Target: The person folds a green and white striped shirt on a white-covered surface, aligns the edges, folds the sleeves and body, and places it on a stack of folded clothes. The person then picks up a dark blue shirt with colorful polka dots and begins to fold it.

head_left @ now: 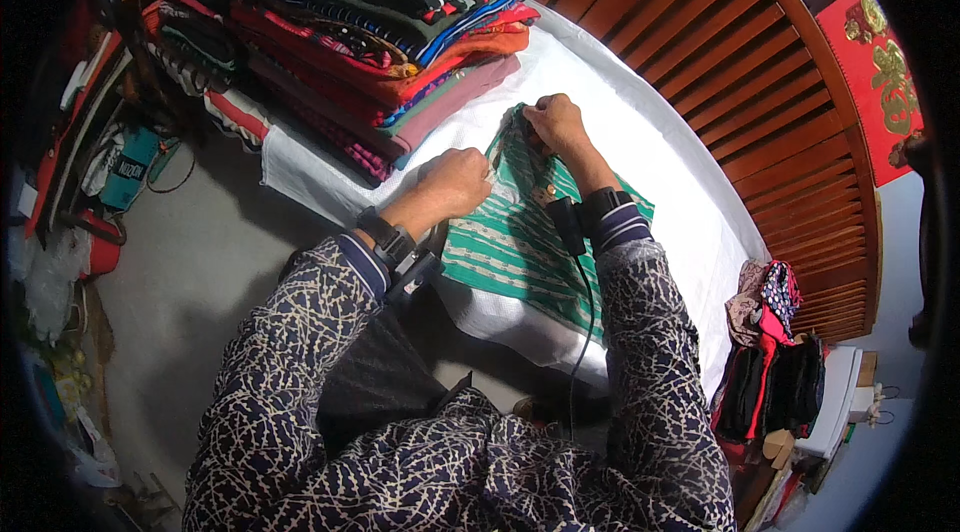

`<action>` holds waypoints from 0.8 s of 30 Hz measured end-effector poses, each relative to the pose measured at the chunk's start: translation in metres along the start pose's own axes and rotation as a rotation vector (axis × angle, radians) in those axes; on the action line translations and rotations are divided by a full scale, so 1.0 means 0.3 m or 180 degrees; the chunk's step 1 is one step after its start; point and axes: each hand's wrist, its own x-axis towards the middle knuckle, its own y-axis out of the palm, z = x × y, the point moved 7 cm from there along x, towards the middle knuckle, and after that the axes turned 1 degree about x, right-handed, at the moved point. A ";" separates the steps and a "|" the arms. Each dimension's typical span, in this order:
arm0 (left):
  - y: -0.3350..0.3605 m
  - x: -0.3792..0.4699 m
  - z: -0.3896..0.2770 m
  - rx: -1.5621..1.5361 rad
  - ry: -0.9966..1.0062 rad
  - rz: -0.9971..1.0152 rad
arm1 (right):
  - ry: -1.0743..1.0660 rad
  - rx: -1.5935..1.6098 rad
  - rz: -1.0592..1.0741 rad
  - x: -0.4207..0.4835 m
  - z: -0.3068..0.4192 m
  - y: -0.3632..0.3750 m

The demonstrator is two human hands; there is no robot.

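A green garment with pale stripes (pixel 499 250) lies partly spread on a white woven sheet (pixel 652 157). My left hand (pixel 459 183) is closed on the garment's left edge. Farther up, my right hand (pixel 556 125) pinches its upper end near what looks like the collar, and the cloth there is raised and bunched. A round button (pixel 551 190) shows between my hands. The lower part of the garment hangs toward the near edge of the sheet, and my right forearm covers some of its right side. Each wrist wears a dark strapped device; a black cable runs down from the right one.
A tall stack of folded clothes (pixel 382 29) stands at the upper left of the sheet. A slatted wooden backboard (pixel 720 29) curves along the far side. More clothes (pixel 772 359) are piled at the right. Bags and a red container (pixel 103 243) stand along the left of the grey floor (pixel 172 292).
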 end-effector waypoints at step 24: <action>-0.002 0.004 -0.032 -0.0381 0.0367 -0.0127 | -0.0195 -0.1077 -0.0260 -0.049 0.077 0.016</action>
